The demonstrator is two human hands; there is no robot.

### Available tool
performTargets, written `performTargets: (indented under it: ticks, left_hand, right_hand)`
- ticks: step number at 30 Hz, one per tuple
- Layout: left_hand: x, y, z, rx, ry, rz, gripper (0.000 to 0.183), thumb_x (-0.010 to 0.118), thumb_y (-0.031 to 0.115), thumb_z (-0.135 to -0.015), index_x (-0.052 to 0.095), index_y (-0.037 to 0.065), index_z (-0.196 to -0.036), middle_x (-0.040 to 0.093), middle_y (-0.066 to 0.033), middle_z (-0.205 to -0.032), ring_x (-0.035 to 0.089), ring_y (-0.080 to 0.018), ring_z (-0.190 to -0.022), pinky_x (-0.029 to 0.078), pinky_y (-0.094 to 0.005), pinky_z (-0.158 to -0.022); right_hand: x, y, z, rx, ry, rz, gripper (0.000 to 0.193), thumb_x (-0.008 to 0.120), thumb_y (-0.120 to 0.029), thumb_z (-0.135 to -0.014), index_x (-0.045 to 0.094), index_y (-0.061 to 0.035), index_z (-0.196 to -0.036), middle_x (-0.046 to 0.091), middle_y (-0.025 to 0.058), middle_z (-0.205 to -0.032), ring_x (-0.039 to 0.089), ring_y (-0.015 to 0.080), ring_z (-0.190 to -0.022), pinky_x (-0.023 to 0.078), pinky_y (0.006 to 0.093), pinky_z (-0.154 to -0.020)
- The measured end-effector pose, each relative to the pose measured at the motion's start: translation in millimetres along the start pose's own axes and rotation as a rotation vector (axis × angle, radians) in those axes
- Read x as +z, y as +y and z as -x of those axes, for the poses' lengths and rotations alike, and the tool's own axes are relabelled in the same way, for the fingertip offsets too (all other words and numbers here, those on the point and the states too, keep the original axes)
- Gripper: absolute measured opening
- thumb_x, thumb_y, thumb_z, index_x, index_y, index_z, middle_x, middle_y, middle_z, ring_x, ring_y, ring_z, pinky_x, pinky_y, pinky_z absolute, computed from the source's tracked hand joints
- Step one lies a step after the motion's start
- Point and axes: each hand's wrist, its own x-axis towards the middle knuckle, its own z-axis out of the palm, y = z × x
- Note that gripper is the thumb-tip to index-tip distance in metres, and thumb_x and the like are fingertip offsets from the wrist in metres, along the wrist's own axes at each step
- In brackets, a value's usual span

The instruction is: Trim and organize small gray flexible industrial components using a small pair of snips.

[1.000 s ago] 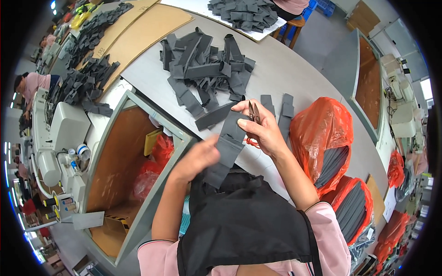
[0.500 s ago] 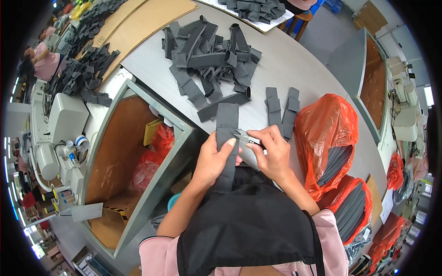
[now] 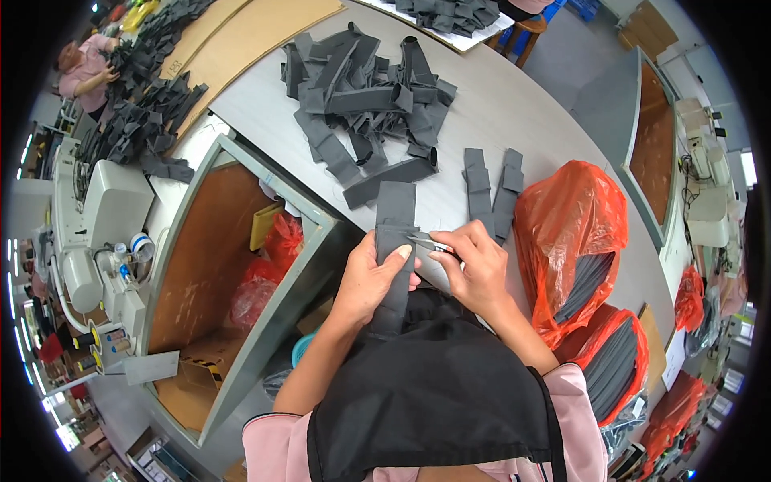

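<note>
My left hand (image 3: 371, 275) grips a dark grey fabric strip (image 3: 396, 206), thumb on top, and the strip runs up and down in front of my black apron. In my right hand (image 3: 475, 265) is a pair of thread snips (image 3: 426, 243), its pointed metal blades lying at the strip's right edge beside a stitched overlap. The fingers hide most of the snips' body. Just beyond, two folded grey strips (image 3: 477, 185) lie side by side on the grey-white table (image 3: 530, 132).
A heap of grey strips (image 3: 361, 100) covers the table's far left. Red plastic bags (image 3: 566, 209) with grey strips inside stand at my right. An open-fronted cabinet (image 3: 201, 289) and a sewing machine (image 3: 112, 205) are on the left. Another person (image 3: 84, 72) handles strips at far left.
The snips' blades, slightly apart before, now look closer together at the strip's edge. My hands have barely moved. At far left, the other person has turned and reaches toward the strips.
</note>
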Motion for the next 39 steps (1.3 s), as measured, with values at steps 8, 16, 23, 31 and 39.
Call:
performTargets:
  ticks: [8, 16, 23, 31, 39]
  left_hand:
    - [-3, 0, 0, -0.023, 0.005, -0.046, 0.021, 0.054, 0.005, -0.088, 0.046, -0.002, -0.106, 0.061, -0.0099, -0.084, 0.060, -0.0134, -0.061, 0.052, -0.0263, -0.058]
    - [-1, -1, 0, -0.028, -0.007, -0.058, 0.022, 0.054, 0.003, -0.087, 0.046, -0.002, -0.108, 0.061, -0.0101, -0.085, 0.061, -0.0135, -0.063, 0.052, -0.0261, -0.059]
    - [4, 1, 2, -0.014, 0.017, -0.019, 0.022, 0.053, 0.002, -0.088, 0.045, -0.001, -0.108, 0.060, -0.0096, -0.085, 0.061, -0.0137, -0.064, 0.052, -0.0263, -0.059]
    - [5, -6, 0, 0.050, 0.033, -0.030, 0.022, 0.053, 0.004, -0.089, 0.044, 0.000, -0.108, 0.061, -0.0093, -0.084, 0.060, -0.0140, -0.065, 0.054, -0.0271, -0.061]
    - [3, -6, -2, 0.060, 0.031, -0.024, 0.021, 0.052, 0.003, -0.088, 0.044, 0.000, -0.108, 0.059, -0.0090, -0.086, 0.060, -0.0133, -0.065, 0.053, -0.0255, -0.059]
  right_hand:
    - [-1, 9, 6, 0.027, -0.116, -0.045, 0.024, 0.072, -0.003, -0.066, 0.065, -0.0072, -0.088, 0.052, 0.0047, -0.070, 0.053, 0.0173, -0.056, 0.041, 0.0283, -0.049]
    - [1, 5, 0, -0.088, -0.068, 0.115, 0.026, 0.072, -0.003, -0.066, 0.065, -0.0065, -0.091, 0.051, 0.0046, -0.070, 0.052, 0.0167, -0.054, 0.042, 0.0285, -0.048]
    - [16, -1, 8, 0.027, 0.012, 0.060, 0.028, 0.072, -0.001, -0.066, 0.065, -0.0059, -0.093, 0.052, 0.0060, -0.074, 0.054, 0.0183, -0.055, 0.043, 0.0300, -0.049]
    - [17, 0, 15, 0.023, 0.029, 0.100, 0.029, 0.073, -0.001, -0.067, 0.064, -0.0053, -0.094, 0.053, 0.0060, -0.075, 0.055, 0.0180, -0.055, 0.045, 0.0284, -0.049]
    - [23, -5, 14, 0.113, 0.073, 0.018, 0.026, 0.072, -0.002, -0.068, 0.064, -0.0040, -0.092, 0.053, 0.0062, -0.074, 0.056, 0.0173, -0.055, 0.045, 0.0272, -0.046]
